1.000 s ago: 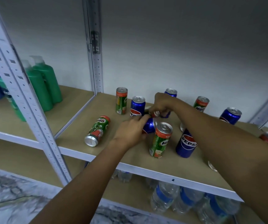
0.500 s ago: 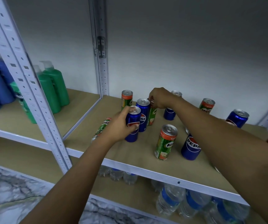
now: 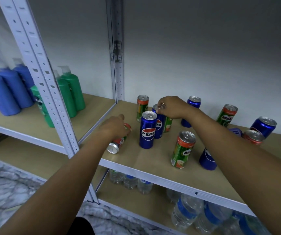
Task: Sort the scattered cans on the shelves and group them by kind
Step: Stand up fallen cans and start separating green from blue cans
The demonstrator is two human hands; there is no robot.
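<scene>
White steel uprights [image 3: 39,85] are framing a wooden shelf [image 3: 153,160] where blue Pepsi cans and green Milo cans are standing mixed; blue bottles [image 3: 4,92] and green bottles [image 3: 72,92] are crowding the neighbouring bay, water bottles [image 3: 187,212] lying below. The right hand [image 3: 172,106] is reaching over an upright Milo can [image 3: 183,149] and curling onto the rim of a Pepsi can [image 3: 159,122] at the back. The left hand [image 3: 115,127], having let go of the front Pepsi can [image 3: 148,130] since half a second ago, is closing its fingers over a toppled Milo can [image 3: 119,141] near the shelf's front edge.
</scene>
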